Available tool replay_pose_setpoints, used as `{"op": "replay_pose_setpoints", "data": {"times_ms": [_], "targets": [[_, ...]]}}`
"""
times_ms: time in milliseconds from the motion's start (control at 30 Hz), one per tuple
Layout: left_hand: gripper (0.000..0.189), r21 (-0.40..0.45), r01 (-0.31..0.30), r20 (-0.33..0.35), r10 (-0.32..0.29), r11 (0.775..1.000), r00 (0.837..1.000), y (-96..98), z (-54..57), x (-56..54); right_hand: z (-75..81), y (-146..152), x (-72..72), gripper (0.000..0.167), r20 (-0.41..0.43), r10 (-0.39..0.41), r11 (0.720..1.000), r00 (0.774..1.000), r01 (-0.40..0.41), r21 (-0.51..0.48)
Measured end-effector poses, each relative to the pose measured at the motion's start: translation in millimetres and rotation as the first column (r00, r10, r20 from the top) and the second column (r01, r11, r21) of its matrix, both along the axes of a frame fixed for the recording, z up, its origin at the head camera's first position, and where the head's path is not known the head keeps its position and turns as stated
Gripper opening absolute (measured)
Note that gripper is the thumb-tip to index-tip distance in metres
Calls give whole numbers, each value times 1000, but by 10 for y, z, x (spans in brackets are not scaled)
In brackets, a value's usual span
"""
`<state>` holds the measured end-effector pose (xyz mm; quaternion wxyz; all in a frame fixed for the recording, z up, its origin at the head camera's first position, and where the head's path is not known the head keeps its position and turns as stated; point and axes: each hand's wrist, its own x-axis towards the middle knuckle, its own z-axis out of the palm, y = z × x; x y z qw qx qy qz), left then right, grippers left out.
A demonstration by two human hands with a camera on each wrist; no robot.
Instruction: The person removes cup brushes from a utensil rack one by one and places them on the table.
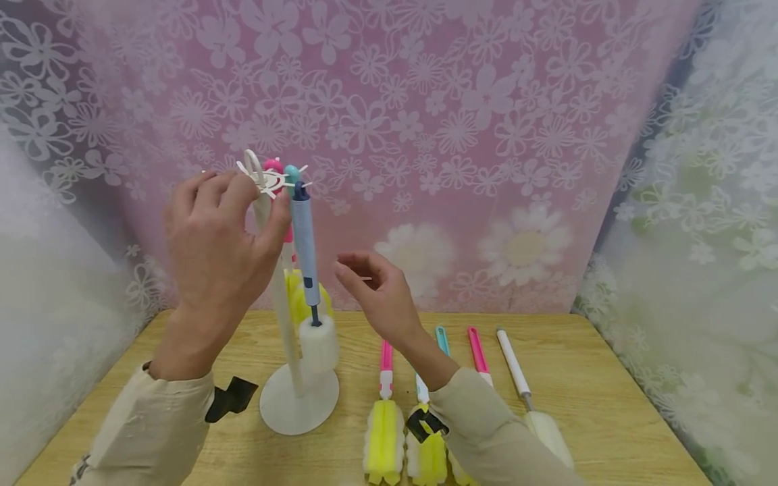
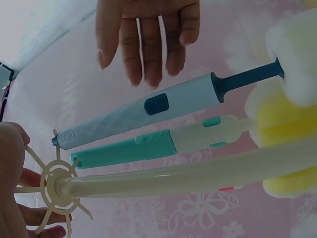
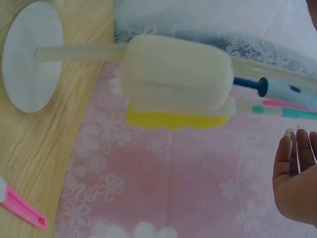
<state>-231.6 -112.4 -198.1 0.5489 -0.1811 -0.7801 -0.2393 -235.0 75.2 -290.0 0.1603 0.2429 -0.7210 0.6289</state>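
My left hand grips the pronged hook ring at the top of a white stand, its fingers reaching behind the prongs. From the ring hangs a sponge brush with a light blue handle and a white sponge head. Beside it hangs a teal-handled brush with a yellow and white sponge head. A pink-handled brush hangs there too, mostly hidden behind the others. Right of the blue handle, my right hand holds nothing, fingers loosely bent and apart from the brush.
Several brushes lie on the wooden table at the right: a pink-handled one, a teal-handled one, another pink one and a white-handled one. My right forearm partly covers them. A flowered pink curtain hangs behind.
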Motion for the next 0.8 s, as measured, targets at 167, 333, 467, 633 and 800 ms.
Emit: {"op": "replay_pose_setpoints", "data": {"times_ms": [167, 333, 467, 633, 800], "targets": [[37, -6, 2, -20, -2, 1000, 1000, 8, 4, -9, 80, -150, -14, 30, -10, 9, 1000, 1000, -9, -16], [38, -1, -18, -26, 18, 1000, 1000, 1, 2, -8, 121, -296, -43, 29, 16, 6, 1000, 1000, -7, 13], [38, 4, -25, -29, 25, 1000, 999, 3, 5, -7, 161, -366, -68, 26, 6, -31, 999, 1000, 31, 21], [38, 6, -27, -32, 28, 1000, 999, 8, 9, -5, 158, -410, -83, 27, 5, -36, 999, 999, 36, 34], [39, 6, -30, -18, 30, 1000, 999, 10, -6, -2, 120, -417, -82, 27, 5, -56, 998, 998, 56, 36]]}}
